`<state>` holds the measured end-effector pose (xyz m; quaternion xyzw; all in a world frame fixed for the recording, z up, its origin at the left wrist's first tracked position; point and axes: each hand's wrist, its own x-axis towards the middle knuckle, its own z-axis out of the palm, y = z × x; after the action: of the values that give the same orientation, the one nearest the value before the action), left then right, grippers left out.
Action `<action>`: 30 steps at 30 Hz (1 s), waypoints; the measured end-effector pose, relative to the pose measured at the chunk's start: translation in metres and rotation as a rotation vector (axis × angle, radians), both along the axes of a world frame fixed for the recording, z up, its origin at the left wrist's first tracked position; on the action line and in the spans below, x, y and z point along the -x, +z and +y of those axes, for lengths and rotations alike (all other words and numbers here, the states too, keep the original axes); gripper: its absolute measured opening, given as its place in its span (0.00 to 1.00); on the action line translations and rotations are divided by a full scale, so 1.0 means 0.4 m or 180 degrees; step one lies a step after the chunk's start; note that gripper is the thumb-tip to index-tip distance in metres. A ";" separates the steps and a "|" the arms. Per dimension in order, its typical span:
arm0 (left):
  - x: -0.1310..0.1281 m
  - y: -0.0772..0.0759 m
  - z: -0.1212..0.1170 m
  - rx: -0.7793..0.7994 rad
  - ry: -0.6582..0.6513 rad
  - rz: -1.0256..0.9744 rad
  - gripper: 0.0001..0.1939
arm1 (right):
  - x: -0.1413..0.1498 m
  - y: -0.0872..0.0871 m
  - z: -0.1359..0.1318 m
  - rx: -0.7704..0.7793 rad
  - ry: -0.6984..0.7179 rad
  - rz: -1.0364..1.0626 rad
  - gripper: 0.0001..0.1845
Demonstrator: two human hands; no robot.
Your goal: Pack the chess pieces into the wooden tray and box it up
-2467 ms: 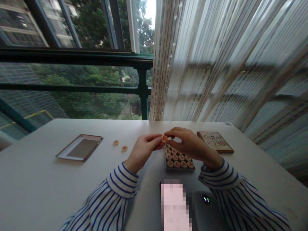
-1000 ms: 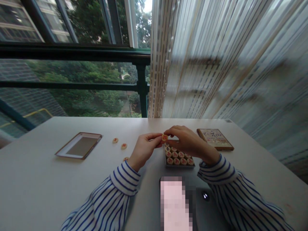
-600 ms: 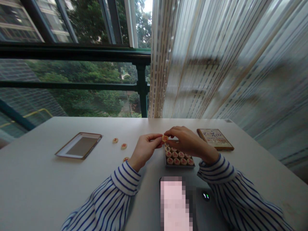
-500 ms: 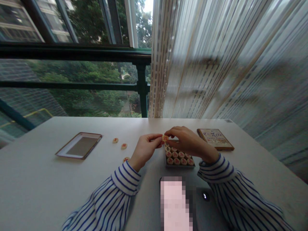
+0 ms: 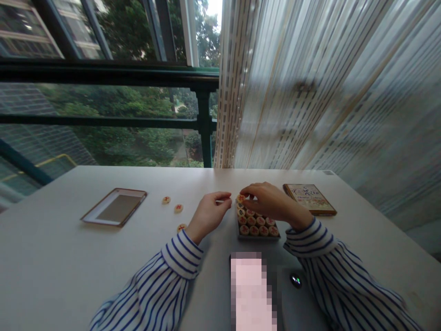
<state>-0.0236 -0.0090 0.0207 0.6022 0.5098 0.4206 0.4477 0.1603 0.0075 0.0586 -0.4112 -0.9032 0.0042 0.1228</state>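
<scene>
Eyes on the box of round pieces (image 5: 259, 237), centre of our clock, with twelve towards the window! The right hand (image 5: 270, 202) arches over its back part, fingers grasping a red-marked disc (image 5: 241, 198) by the edge at the box's eleven o'clock corner; whether that disc already rests on anything, I cannot tell.

Over at about nine o'clock, the left hand (image 5: 211, 214) is released, thumb and fingers loosely curved towards the box, its tips just beside the disc but apart from it. What a front row: four pieces side by side, all marked in red! Further back, a darker mark shows near the left edge, and the right hand hides part of the rows.

Out between nine and ten, two loose discs (image 5: 178, 208) lie face up on the white table (image 5: 51, 257), near each other. Closer to nine, a third disc (image 5: 181, 228) peeks out, partly covered by the left wrist. Beyond them, at nine, lies a shallow rimmed tray (image 5: 119, 225).

Swing round between two and three: a flat decorated case (image 5: 308, 198). At six, a phone (image 5: 253, 294) with a pixelated screen, and at five, a small lit display (image 5: 295, 279) by the right sleeve
</scene>
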 end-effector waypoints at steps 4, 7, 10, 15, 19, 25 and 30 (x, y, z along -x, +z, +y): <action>0.004 -0.008 0.003 -0.0066 -0.0020 0.0206 0.16 | 0.000 -0.004 0.004 0.0057 -0.0077 -0.0185 0.14; 0.006 -0.015 0.004 -0.0204 -0.0098 0.0476 0.15 | 0.000 -0.010 0.009 0.0145 -0.0088 -0.0331 0.14; 0.007 -0.017 0.002 -0.0267 -0.0142 0.0743 0.16 | -0.002 -0.018 0.013 0.0188 -0.0091 -0.0458 0.16; 0.007 -0.010 -0.002 -0.0300 -0.0158 0.0886 0.16 | -0.002 -0.027 0.017 0.0256 -0.0093 -0.0679 0.16; 0.008 -0.010 -0.003 -0.0326 -0.0153 0.0937 0.16 | -0.002 -0.035 0.020 0.0289 -0.0100 -0.0761 0.16; 0.008 -0.011 -0.003 -0.0416 -0.0175 0.1095 0.17 | -0.006 -0.053 0.027 0.0274 -0.0022 -0.0761 0.17; 0.007 -0.009 -0.003 -0.0416 -0.0153 0.1040 0.16 | -0.008 -0.064 0.031 0.0240 -0.0021 -0.0812 0.16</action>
<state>-0.0266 -0.0101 0.0172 0.7023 0.5329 0.3387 0.3288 0.1636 0.0199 0.0332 -0.4157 -0.9093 -0.0146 -0.0086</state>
